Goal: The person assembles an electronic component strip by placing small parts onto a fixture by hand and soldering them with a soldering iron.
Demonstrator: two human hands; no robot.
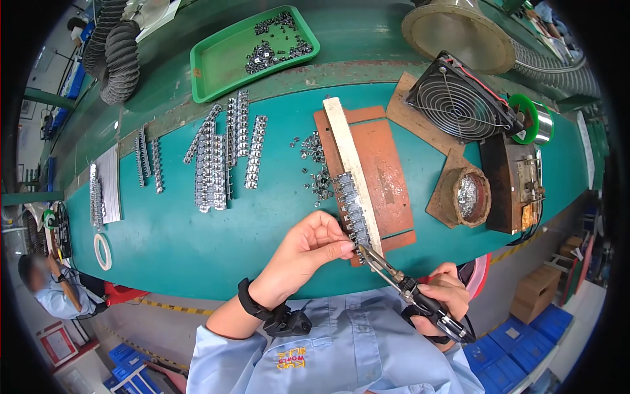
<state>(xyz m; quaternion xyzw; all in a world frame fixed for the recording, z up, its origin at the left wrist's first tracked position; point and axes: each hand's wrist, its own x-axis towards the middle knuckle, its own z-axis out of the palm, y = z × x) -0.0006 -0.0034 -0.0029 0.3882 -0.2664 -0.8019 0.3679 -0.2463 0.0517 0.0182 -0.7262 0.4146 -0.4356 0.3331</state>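
Observation:
My right hand (443,299) grips a soldering iron (410,289) with a black handle, its tip pointing up and left. The tip meets the lower end of a strip of small metal-and-dark parts (352,207). That strip lies along a pale wooden bar (346,148), over a reddish-brown board (387,174). My left hand (312,246) is closed in a pinch at the strip's lower end, thumb and index finger together. What sits between those fingertips is too small to make out. Loose small metal parts (318,177) lie left of the board.
Several finished-looking strips (211,167) lie left on the green mat (275,230). A green tray (223,56) of small parts stands behind. To the right are a fan (459,98), a solder spool (541,121), a round pot (467,197) and a metal box (502,184).

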